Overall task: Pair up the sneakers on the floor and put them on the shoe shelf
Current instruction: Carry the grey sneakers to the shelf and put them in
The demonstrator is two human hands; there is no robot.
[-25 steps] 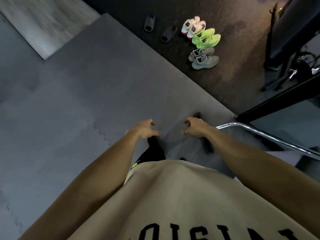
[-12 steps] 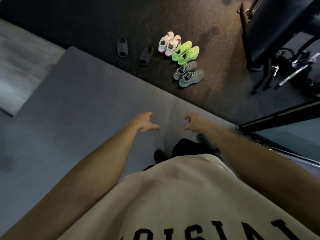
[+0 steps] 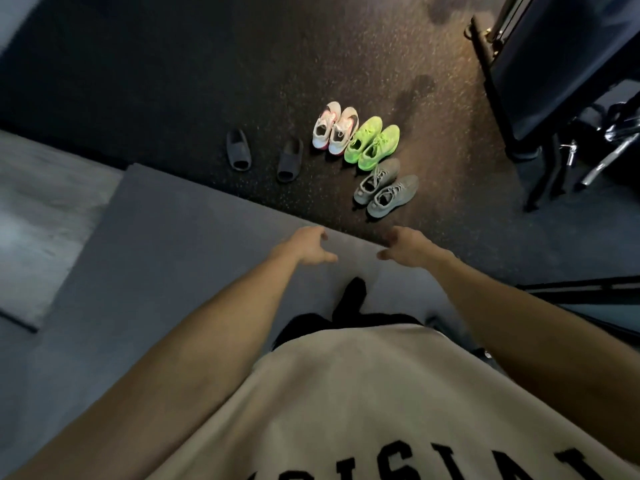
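Head view: both hands, left (image 3: 309, 248) and right (image 3: 404, 249), hung empty, fingers loose, short of grey sneakers (image 3: 386, 188); best pinch both heels together.

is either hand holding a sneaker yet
No. The left hand and right hand are both empty, fingers loosely curled, short of the grey sneakers.

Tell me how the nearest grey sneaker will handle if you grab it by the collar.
The grey sneaker looks knit and soft, so the collar probably folds when pinched. Likely light for its size. Its loose laces may dangle.
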